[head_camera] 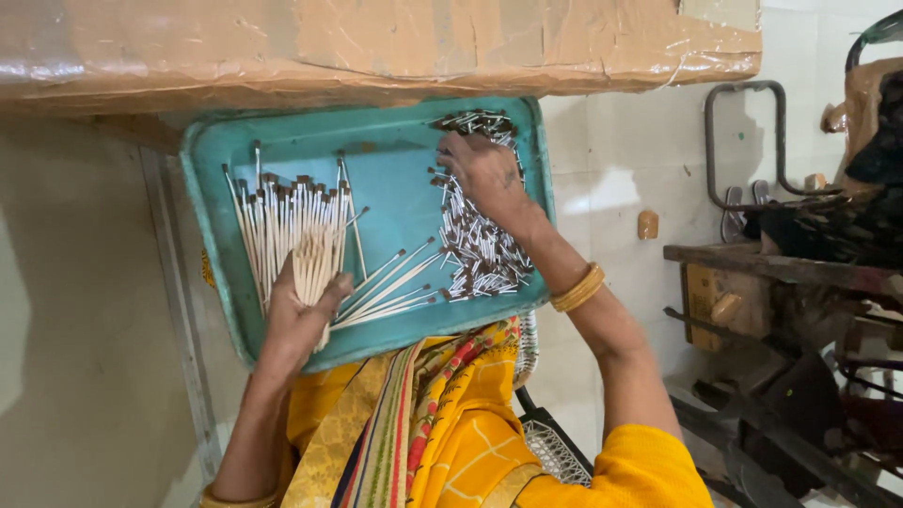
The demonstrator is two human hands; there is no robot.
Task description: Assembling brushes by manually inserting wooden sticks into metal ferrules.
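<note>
A teal tray rests on my lap. My left hand grips a fanned bundle of thin pale sticks with dark brown tips, held over the tray's left half. A few loose sticks lie slanted on the tray beside that hand. My right hand reaches into a pile of small metal caps along the tray's right side, fingers closed down among them. Whether it has picked one up is hidden.
A taped cardboard box looms just beyond the tray. A dark cluttered metal rack stands at the right. A woven plastic seat edge shows under my yellow clothing. The tiled floor lies beyond the tray's right side.
</note>
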